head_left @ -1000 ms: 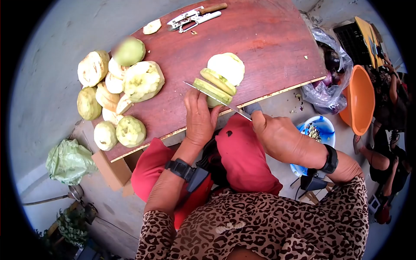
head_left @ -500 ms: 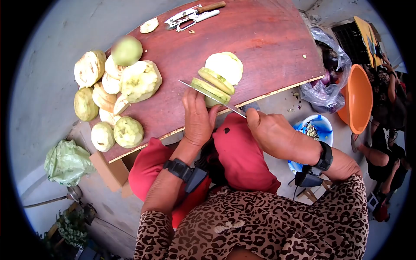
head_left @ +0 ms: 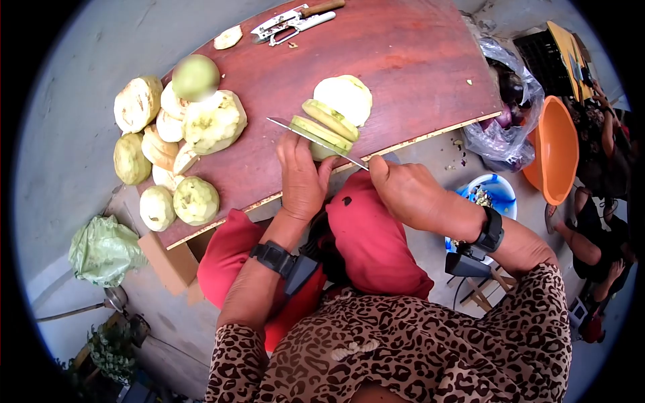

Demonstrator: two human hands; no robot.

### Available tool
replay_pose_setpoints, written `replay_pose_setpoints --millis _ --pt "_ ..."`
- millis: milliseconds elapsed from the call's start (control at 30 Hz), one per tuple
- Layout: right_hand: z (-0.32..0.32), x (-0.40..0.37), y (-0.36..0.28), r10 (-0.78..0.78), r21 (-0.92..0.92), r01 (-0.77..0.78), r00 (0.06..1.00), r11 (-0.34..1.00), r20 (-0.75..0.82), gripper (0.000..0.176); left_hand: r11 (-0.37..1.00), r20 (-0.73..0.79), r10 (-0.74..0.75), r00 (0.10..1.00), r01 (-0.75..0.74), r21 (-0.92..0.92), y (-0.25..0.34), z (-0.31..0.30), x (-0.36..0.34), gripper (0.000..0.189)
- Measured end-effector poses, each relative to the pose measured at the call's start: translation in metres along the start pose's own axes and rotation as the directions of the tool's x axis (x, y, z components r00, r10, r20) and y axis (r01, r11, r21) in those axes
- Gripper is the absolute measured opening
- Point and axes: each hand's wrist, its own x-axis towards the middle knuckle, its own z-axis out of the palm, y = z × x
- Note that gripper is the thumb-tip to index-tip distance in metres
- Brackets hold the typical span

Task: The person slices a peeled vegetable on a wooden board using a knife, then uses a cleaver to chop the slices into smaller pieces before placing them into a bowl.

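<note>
My right hand is closed round the handle of a knife, whose blade points left across a peeled, pale green vegetable. My left hand grips the near piece of that vegetable at the table's front edge. Against the blade's far side stands a thick slice. Another slice leans behind it, and a pale cut piece lies flat beyond. On the left of the table is a group of several peeled vegetables, some whole and some cut.
A peeler and a brown-handled knife lie at the far edge of the red table. Right of it are a plastic bag, an orange basin, a blue-white bucket and other people. A green bag lies left.
The knife and my right hand have moved slightly left and toward the table. The table and the vegetables sit slightly further left and higher in view. Both hands keep their hold.
</note>
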Motion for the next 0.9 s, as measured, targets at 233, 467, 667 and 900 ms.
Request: replay_pose_setpoints --millis 233,467,667,900 --pt "0.03 0.042 0.018 -0.009 0.02 0.009 1.0 1.0 -0.029 0.02 0.997 -0.046 0.08 0.996 -0.079 0.021 -0.007 0.003 -0.003 0.064" --pt "0.038 0.044 0.028 0.086 0.089 -0.081 0.995 0.993 -0.055 0.02 0.995 -0.064 0.099 0.993 -0.098 0.027 -0.008 0.006 0.0 0.063" --pt "0.05 0.039 0.043 0.036 0.264 0.014 0.982 0.964 -0.186 0.019 0.998 -0.083 0.053 0.995 -0.051 0.025 0.0 0.005 -0.009 0.06" --pt "0.0 0.012 -0.002 0.096 0.204 -0.055 0.976 0.977 -0.196 0.02 0.998 -0.122 0.055 0.991 -0.058 -0.017 -0.006 0.006 -0.005 0.059"
